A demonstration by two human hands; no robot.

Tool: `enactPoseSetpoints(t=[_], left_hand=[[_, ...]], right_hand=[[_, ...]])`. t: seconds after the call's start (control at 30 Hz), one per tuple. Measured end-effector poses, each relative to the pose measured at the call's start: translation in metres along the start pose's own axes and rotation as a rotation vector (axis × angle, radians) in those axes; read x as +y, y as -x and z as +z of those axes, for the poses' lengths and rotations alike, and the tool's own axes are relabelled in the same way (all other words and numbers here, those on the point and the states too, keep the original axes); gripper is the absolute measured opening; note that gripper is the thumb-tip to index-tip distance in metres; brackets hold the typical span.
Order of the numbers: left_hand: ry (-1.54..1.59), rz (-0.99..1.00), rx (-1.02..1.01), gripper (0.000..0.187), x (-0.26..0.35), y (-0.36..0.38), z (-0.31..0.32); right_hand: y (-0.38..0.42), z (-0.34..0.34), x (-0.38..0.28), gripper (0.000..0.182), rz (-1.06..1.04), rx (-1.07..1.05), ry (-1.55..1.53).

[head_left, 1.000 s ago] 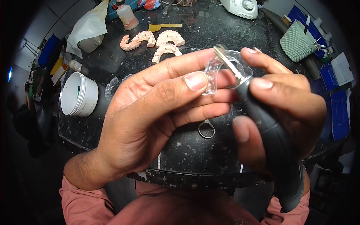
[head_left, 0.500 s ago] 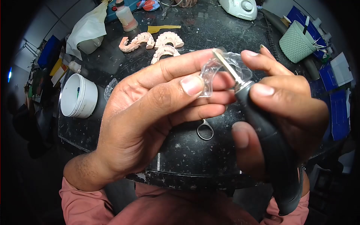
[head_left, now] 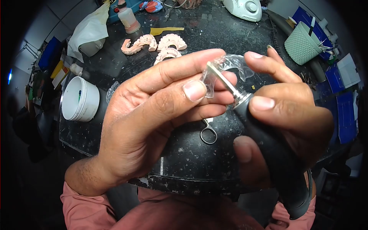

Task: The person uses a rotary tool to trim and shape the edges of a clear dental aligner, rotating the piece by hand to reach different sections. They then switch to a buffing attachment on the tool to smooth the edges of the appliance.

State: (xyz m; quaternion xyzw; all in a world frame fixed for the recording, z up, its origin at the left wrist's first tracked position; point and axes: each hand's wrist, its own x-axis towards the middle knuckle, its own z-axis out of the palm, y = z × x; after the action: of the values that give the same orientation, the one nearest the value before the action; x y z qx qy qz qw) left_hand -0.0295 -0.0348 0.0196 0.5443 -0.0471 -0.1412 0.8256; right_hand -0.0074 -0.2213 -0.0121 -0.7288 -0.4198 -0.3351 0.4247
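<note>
A clear plastic dental aligner (head_left: 234, 62), shaped like an arch of teeth, is pinched between the thumb and fingers of my left hand (head_left: 153, 96). My right hand (head_left: 291, 103) is wrapped round a black rotary handpiece (head_left: 264, 134) with a metal collar and a cord at its lower end. The pale, straight bit of the handpiece lies across the aligner's near side, its tip close to my left index finger. Below my left fingers, the ring handle of a pair of scissors (head_left: 208, 135) shows on the black table; the rest is hidden.
Pink plaster dental models (head_left: 171, 41) stand behind my hands, near a yellow strip (head_left: 166, 30) and a bottle (head_left: 129, 19). A white tub (head_left: 90, 100) is on the left, with another clear plastic piece (head_left: 112, 91) beside it. Far right are a green basket (head_left: 302, 44) and a white control unit (head_left: 243, 9).
The handpiece has shifted slightly left and down, its bit now nearer the aligner's left end. The aligner has turned a little, so more of its arch shows. Both hands keep their hold.
</note>
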Motion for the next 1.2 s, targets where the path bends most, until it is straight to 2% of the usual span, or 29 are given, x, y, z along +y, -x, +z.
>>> enactPoseSetpoints(t=[0.03,0.13,0.27,0.33,0.5,0.7,0.77,0.9,1.07,1.1,1.13,1.2], left_hand=[[0.000,0.000,0.000,0.053,0.000,0.000,0.000],[0.014,-0.005,-0.014,0.052,0.000,0.001,-0.001],[0.017,-0.007,-0.020,0.051,0.000,0.002,-0.002],[0.016,-0.007,-0.017,0.051,0.001,0.002,-0.001],[-0.008,0.012,-0.027,0.051,0.001,0.001,-0.002],[-0.023,0.068,0.003,0.051,-0.001,0.001,-0.002],[-0.029,0.068,0.014,0.051,-0.001,0.001,-0.001],[-0.029,0.084,0.009,0.050,-0.002,0.000,-0.003],[-0.037,0.098,-0.005,0.049,-0.002,0.000,-0.005],[-0.029,0.106,-0.001,0.049,-0.002,0.001,-0.005],[-0.029,0.107,-0.001,0.049,-0.002,0.001,-0.004],[-0.065,0.117,0.007,0.048,-0.001,0.001,-0.003]], right_hand=[[0.001,0.002,0.000,0.047,0.023,0.059,-0.007],[-0.001,-0.001,0.000,0.046,-0.007,-0.013,-0.002],[0.001,0.001,-0.002,0.045,0.042,0.048,0.029],[-0.001,-0.004,-0.002,0.045,0.001,-0.051,0.013],[0.000,-0.001,-0.001,0.044,0.039,0.039,-0.012],[-0.002,-0.008,0.005,0.046,-0.082,-0.026,-0.075],[-0.005,-0.015,-0.005,0.046,0.057,-0.161,-0.044],[-0.004,-0.014,-0.005,0.045,0.087,-0.117,-0.066],[-0.006,-0.014,-0.009,0.044,0.108,-0.152,-0.059],[-0.009,-0.018,-0.011,0.043,0.122,-0.212,-0.055],[-0.007,-0.017,-0.010,0.043,0.122,-0.212,-0.055],[-0.002,-0.013,-0.006,0.044,0.144,-0.072,-0.116]])
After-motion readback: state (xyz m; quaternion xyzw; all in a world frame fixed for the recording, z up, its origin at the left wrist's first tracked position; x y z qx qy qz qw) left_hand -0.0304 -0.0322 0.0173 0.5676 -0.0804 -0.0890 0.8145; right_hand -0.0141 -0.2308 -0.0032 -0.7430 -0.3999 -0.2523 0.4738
